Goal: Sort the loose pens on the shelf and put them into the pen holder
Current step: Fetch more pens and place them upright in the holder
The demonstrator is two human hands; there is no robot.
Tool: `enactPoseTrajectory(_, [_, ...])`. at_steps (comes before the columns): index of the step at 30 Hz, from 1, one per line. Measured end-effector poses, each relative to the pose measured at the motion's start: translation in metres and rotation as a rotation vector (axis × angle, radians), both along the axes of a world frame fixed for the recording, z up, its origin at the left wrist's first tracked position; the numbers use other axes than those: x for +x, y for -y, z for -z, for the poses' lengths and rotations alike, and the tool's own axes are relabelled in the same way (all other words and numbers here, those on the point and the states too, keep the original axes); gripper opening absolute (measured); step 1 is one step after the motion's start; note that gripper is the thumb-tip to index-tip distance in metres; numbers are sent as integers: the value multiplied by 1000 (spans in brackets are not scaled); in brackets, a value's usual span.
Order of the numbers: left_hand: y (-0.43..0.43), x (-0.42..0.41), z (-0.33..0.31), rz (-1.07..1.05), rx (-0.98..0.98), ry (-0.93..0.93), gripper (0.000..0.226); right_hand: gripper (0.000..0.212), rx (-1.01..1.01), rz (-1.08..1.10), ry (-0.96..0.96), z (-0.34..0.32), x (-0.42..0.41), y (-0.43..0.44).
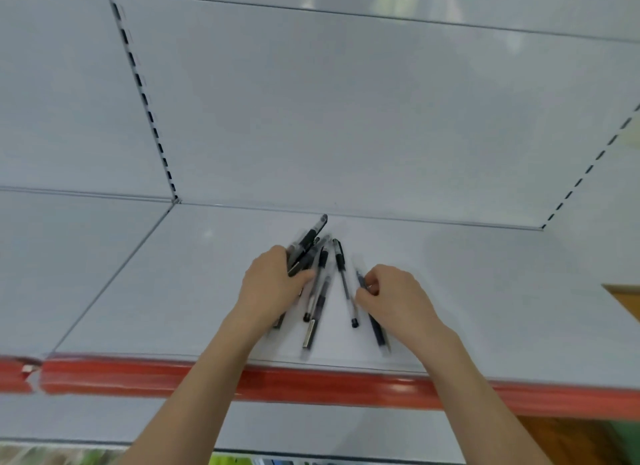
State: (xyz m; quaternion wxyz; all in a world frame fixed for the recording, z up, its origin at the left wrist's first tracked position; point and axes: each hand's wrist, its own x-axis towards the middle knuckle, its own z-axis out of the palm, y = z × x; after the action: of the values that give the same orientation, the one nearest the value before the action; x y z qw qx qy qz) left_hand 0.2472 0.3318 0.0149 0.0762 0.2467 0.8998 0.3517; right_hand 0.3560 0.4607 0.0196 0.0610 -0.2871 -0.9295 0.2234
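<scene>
Gathering seems the aim: the grip of the left hand (273, 286) is clamped round a bundle of black plastic pens (306, 244), while that of the right hand (393, 293) pinches one dark-blue pen (377, 329) on the white metal shelf (485, 291).

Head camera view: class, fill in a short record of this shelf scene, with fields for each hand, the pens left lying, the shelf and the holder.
left hand: grips a bundle of pens, ends fanning toward the back wall
right hand: fingers curled round a dark pen
loose pens: several lie between the two hands; blur hides the exact count
shelf: white, with a red front edge
pen holder: not in view
</scene>
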Motion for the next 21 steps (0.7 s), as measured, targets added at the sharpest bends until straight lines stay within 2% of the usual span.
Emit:
enactPoseTrajectory(4, [7,-3,-8,9,158,47,23,23,-77,24,-108,0,5,-5])
enactPoseTrajectory(7, [13,-3,-19,24,293,110,28,12,-176,31,-292,-8,7,-6])
enactPoseTrajectory(9, [18,0,-24,39,467,272,23,4,-322,22,-464,-20,8,-2])
enactPoseTrajectory(12, [25,12,-30,33,727,532,21,11,-626,-11,-687,-39,8,13])
enactPoseTrajectory(15, [33,32,-35,28,866,671,20,9,-853,-78,-758,-50,3,30])
enactPoseTrajectory(21, [66,60,-42,-34,938,642,10,8,-1024,-190,-768,-43,-17,68])
